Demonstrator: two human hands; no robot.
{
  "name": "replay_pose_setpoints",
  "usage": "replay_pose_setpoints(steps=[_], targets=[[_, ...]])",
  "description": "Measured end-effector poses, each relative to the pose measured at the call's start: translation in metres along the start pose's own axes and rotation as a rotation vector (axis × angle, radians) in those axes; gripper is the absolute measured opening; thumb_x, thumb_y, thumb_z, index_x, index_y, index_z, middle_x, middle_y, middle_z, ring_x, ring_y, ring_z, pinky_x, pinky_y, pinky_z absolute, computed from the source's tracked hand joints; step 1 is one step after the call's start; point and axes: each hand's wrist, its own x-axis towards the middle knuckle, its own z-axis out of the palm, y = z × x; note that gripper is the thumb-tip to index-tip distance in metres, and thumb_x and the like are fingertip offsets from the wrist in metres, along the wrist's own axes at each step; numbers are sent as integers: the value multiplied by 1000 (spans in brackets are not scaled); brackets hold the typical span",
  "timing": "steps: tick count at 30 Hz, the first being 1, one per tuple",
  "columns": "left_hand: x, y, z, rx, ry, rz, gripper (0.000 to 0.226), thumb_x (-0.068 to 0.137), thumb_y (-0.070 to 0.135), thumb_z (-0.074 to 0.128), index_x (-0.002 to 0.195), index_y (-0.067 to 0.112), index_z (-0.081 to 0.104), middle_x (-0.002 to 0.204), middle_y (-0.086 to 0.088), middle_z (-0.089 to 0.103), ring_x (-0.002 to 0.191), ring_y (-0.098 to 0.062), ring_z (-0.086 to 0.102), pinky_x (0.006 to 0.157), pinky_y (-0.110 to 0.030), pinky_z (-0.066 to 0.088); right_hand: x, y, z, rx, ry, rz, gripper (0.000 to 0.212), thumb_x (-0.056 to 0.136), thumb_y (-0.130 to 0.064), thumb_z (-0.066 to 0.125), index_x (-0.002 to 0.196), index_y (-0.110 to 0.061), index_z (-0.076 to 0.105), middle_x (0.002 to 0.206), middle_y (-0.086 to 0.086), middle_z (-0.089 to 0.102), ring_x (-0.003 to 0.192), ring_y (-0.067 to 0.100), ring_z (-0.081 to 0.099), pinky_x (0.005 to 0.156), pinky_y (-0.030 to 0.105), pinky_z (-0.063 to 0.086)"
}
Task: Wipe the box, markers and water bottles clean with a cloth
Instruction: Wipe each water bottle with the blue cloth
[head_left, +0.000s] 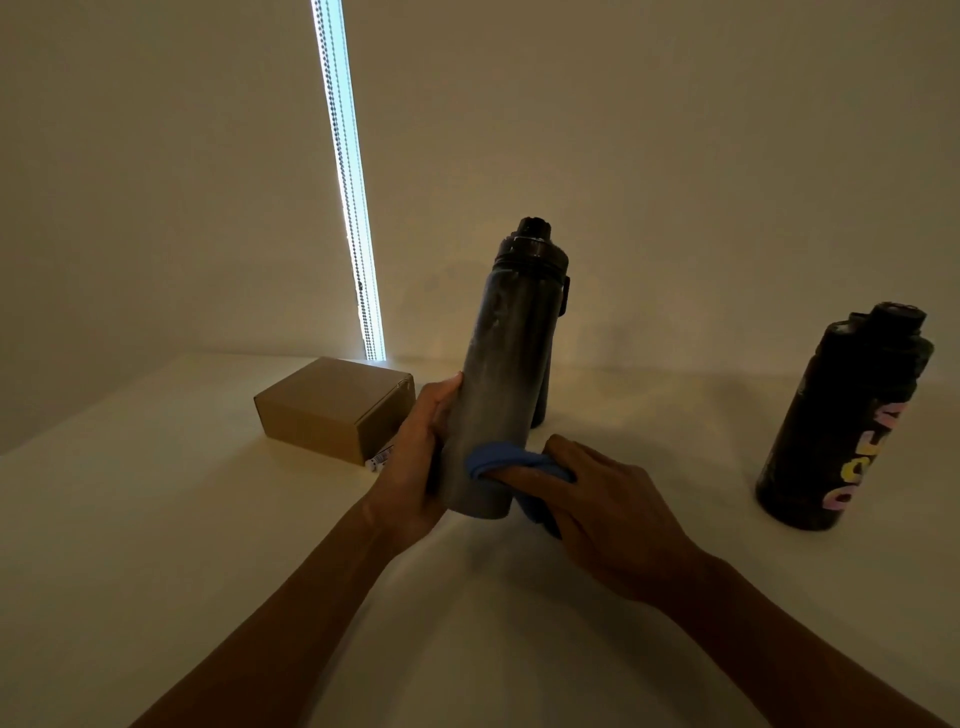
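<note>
The tall grey bottle (506, 364) is gripped round its lower half by the left hand (415, 462), the fingers curled about the barrel. It is held tilted with its cap away from the person, and whether its base touches the white table (156, 519) cannot be told. A blue cloth (493, 460) is bunched under the fingers of the right hand (602, 514) and pressed against the barrel near the base. The step in hand is judged to be the wiping of this bottle. It would be done well if the cloth were kept flat to the curve and drawn the full length from base to cap, with the bottle turned a little between strokes so that no strip is missed. Pale smears higher on the barrel suggest that part is not yet cleaned. Close behind the held bottle a dark shape is seen that cannot be identified. Two bottles are counted with certainty: the held one and a black bottle with coloured letters (841, 426), standing well apart to the right. One cardboard box (332, 410) lies just left of the left hand. Only one marker end (380, 459) is seen beside it, the rest hidden by the hand. One cloth is in use.
</note>
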Motion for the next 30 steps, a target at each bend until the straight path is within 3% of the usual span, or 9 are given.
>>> replay_pose_setpoints(steps=[2,6,8,12,16,18,22,25,30], targets=[[0,-2,3,58,7,-21,54,101,59,43,137,22,60,131,-17,67,122,-37,63,110,-57,48,-2,6,1,52,38,43,44,97,-36,54,140,-29,47,105,-2,60,79,-1,53,68,14,46],[-4,-5,9,119,-69,-39,78,86,71,54,145,21,54,134,-23,65,119,-41,66,107,-60,49,0,13,-5,249,168,232,60,103,-59,24,134,-17,55,102,-11,53,90,-13,46,75,10,47],[-6,-8,7,154,-136,-53,92,72,82,61,142,22,55,128,-23,69,112,-42,69,102,-64,51,1,20,-11,85,229,259,52,105,-49,25,138,-19,52,105,-1,55,84,-2,45,73,15,46],[-7,-12,5,262,-212,-33,70,76,78,51,124,27,58,119,-16,73,110,-36,71,107,-60,50,0,39,-18,93,317,410,71,101,-60,18,135,-7,52,102,3,55,83,2,45,72,6,34],[-9,-11,9,334,-252,-25,70,80,77,45,127,26,58,118,-10,72,106,-26,72,100,-43,56,-1,56,-12,308,410,479,63,93,-41,37,123,11,56,101,21,61,86,-9,49,80,34,53],[-10,-11,8,308,-228,12,57,85,69,42,118,25,60,107,-7,73,96,-21,73,91,-37,58,1,47,-11,272,409,445,59,98,-41,36,123,9,55,100,16,61,85,-3,50,74,24,51],[-13,-4,9,234,-149,-12,62,86,64,51,129,21,60,123,-18,71,112,-34,70,104,-54,53,2,15,-6,173,224,226,48,105,-47,25,143,-21,40,99,8,60,75,8,54,69,21,49],[-9,5,10,172,-79,69,100,71,69,63,148,7,47,145,-27,55,125,-41,58,113,-56,44,-2,-2,2,156,20,117,48,99,-29,52,145,-39,39,107,-2,59,79,5,52,73,23,54],[0,9,-7,108,-25,98,44,107,47,40,99,22,75,92,-3,79,85,-17,74,77,-33,58,2,-25,10,152,-215,6,63,95,-11,59,146,-43,39,135,0,53,111,18,57,86,28,43]])
